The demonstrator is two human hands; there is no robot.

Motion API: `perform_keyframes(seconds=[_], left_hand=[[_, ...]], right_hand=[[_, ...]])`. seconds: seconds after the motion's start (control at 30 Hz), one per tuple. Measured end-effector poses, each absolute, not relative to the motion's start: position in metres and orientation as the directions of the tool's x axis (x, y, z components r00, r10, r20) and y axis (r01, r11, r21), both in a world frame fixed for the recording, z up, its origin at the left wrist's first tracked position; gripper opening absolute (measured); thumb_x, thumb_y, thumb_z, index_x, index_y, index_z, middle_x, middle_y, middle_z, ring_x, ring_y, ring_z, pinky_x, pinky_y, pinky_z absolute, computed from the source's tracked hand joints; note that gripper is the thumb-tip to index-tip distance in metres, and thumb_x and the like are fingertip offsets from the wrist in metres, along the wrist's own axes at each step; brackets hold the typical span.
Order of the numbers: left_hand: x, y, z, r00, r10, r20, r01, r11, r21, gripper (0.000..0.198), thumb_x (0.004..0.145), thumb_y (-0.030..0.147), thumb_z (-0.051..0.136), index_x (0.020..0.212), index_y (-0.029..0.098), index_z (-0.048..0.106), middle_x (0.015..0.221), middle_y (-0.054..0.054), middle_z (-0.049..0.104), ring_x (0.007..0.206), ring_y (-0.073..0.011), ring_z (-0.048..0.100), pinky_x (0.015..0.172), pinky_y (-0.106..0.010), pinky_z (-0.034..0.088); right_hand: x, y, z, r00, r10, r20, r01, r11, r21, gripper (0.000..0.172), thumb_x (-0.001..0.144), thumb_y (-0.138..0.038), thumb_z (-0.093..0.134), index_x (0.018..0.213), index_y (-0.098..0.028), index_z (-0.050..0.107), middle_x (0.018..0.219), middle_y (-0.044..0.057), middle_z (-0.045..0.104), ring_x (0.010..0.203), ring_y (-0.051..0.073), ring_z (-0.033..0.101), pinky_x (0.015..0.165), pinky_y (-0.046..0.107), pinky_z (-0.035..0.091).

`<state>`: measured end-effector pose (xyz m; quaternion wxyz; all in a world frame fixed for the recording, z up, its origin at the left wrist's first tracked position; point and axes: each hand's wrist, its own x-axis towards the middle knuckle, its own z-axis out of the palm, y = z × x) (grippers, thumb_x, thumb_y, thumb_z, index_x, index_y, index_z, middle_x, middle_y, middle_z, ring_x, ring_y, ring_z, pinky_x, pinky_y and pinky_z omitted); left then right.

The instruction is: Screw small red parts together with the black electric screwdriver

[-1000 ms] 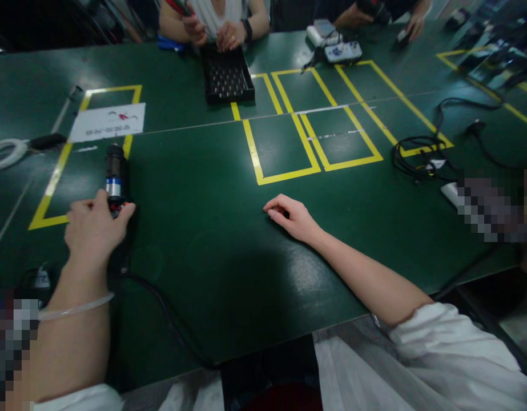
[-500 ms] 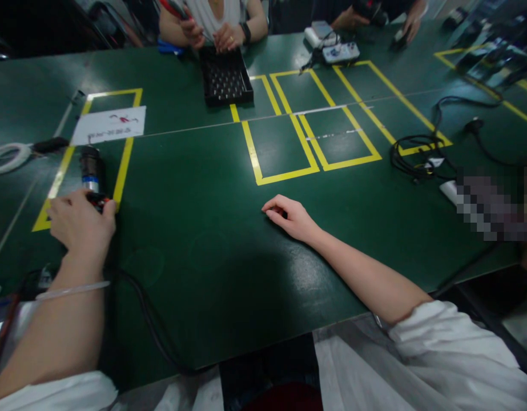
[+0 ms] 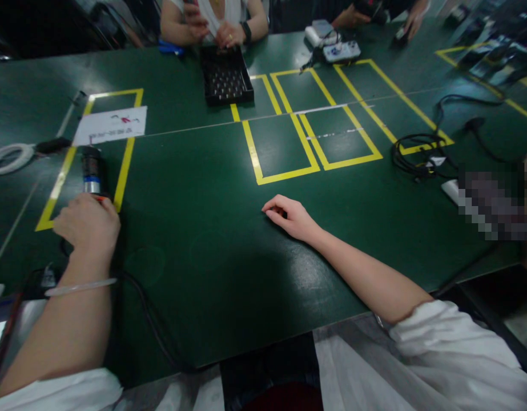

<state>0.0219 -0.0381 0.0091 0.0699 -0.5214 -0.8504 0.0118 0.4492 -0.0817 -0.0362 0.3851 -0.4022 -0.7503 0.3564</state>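
My left hand (image 3: 89, 224) is wrapped round the near end of a power tool (image 3: 91, 171), whose black and silver front lies in the left yellow tape frame and points away from me. A bit of orange shows by the knuckles; the rest of the grip is hidden under the palm. My right hand (image 3: 289, 216) rests on the green table (image 3: 212, 228) near the middle, fingers curled and thumb against them. Something small, dark and reddish shows inside its curl, too little to name.
A white paper (image 3: 111, 125) and a white cable ring (image 3: 10, 158) lie at the left. A black tray (image 3: 226, 80) of small parts stands before a person across. Black cables (image 3: 417, 157) and a pixelated object lie at the right. A black cord runs beside my left forearm.
My left hand has shifted slightly right and its fingers have closed more round the tool's grip. Across the table, the person's raised hand has moved slightly. My right hand has stayed still.
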Motion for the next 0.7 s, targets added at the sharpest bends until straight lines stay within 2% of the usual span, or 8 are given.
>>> perform_keyframes(seconds=[0.13, 0.2, 0.3, 0.37, 0.43, 0.5, 0.6, 0.7], left_hand=[[0.029, -0.036, 0.02, -0.409, 0.903, 0.132, 0.906, 0.419, -0.057, 0.068, 0.096, 0.051, 0.022, 0.127, 0.0, 0.052, 0.126, -0.026, 0.056, 0.108, -0.0384, 0.054, 0.082, -0.045, 0.041], [0.047, -0.036, 0.029, -0.34, 0.928, 0.152, 0.939, 0.344, -0.001, 0.063, 0.096, 0.051, 0.026, 0.127, 0.004, 0.055, 0.125, -0.023, 0.059, 0.109, -0.0366, 0.055, 0.084, -0.045, 0.042], [0.098, -0.041, 0.042, -0.145, 0.989, 0.032, 0.954, 0.131, 0.271, 0.048, 0.096, 0.047, 0.037, 0.123, 0.013, 0.059, 0.109, -0.011, 0.068, 0.099, -0.0258, 0.061, 0.088, -0.039, 0.046], [0.14, -0.048, 0.045, 0.113, 0.988, -0.101, 0.815, -0.034, 0.578, 0.046, 0.097, 0.045, 0.039, 0.122, 0.012, 0.059, 0.095, -0.008, 0.069, 0.088, -0.0202, 0.064, 0.086, -0.035, 0.048], [0.178, -0.057, 0.042, 0.373, 0.91, -0.182, 0.677, -0.133, 0.723, 0.046, 0.096, 0.045, 0.043, 0.123, 0.012, 0.061, 0.087, -0.006, 0.067, 0.082, -0.0183, 0.063, 0.082, -0.032, 0.049], [0.207, -0.064, 0.032, 0.513, 0.832, -0.211, 0.554, -0.133, 0.822, 0.053, 0.096, 0.043, 0.046, 0.139, 0.013, 0.051, 0.08, -0.003, 0.064, 0.077, -0.0172, 0.061, 0.077, -0.031, 0.049], [0.23, -0.071, 0.011, 0.626, 0.746, -0.225, 0.383, -0.043, 0.923, 0.07, 0.096, 0.039, 0.049, 0.156, 0.014, 0.026, 0.072, 0.001, 0.058, 0.072, -0.015, 0.058, 0.071, -0.028, 0.047], [0.236, -0.074, -0.004, 0.657, 0.718, -0.23, 0.271, 0.06, 0.961, 0.074, 0.095, 0.037, 0.052, 0.158, 0.015, 0.02, 0.074, 0.001, 0.057, 0.071, -0.0133, 0.056, 0.069, -0.026, 0.046]], right_hand=[[0.449, -0.081, -0.037, -0.38, 0.877, 0.294, 0.333, 0.427, -0.841, 0.012, 0.094, -0.021, 0.055, 0.096, -0.018, 0.066, 0.089, 0.002, 0.063, 0.071, 0.012, 0.055, 0.067, 0.025, 0.044], [0.449, -0.081, -0.038, -0.382, 0.878, 0.288, 0.338, 0.423, -0.841, 0.012, 0.094, -0.021, 0.055, 0.096, -0.018, 0.066, 0.089, 0.002, 0.064, 0.072, 0.012, 0.056, 0.068, 0.025, 0.044], [0.449, -0.081, -0.038, -0.386, 0.882, 0.27, 0.339, 0.408, -0.848, 0.011, 0.094, -0.022, 0.056, 0.097, -0.018, 0.066, 0.09, 0.003, 0.066, 0.073, 0.012, 0.057, 0.068, 0.025, 0.045], [0.449, -0.082, -0.037, -0.387, 0.886, 0.255, 0.329, 0.391, -0.86, 0.011, 0.093, -0.023, 0.057, 0.096, -0.018, 0.066, 0.089, 0.002, 0.067, 0.073, 0.012, 0.058, 0.068, 0.025, 0.045], [0.448, -0.083, -0.037, -0.404, 0.882, 0.242, 0.293, 0.375, -0.879, 0.01, 0.092, -0.023, 0.058, 0.098, -0.018, 0.065, 0.086, 0.001, 0.067, 0.073, 0.012, 0.059, 0.069, 0.025, 0.046], [0.448, -0.083, -0.036, -0.448, 0.864, 0.228, 0.229, 0.358, -0.905, 0.016, 0.09, -0.023, 0.062, 0.106, -0.018, 0.062, 0.086, 0.0, 0.067, 0.073, 0.012, 0.06, 0.071, 0.025, 0.047], [0.448, -0.084, -0.035, -0.524, 0.826, 0.208, 0.147, 0.329, -0.933, 0.033, 0.086, -0.025, 0.068, 0.117, -0.019, 0.057, 0.088, 0.0, 0.069, 0.075, 0.012, 0.062, 0.073, 0.027, 0.049], [0.447, -0.084, -0.034, -0.558, 0.806, 0.196, 0.144, 0.326, -0.934, 0.027, 0.087, -0.025, 0.066, 0.113, -0.018, 0.059, 0.088, 0.001, 0.069, 0.078, 0.013, 0.063, 0.074, 0.027, 0.05]])
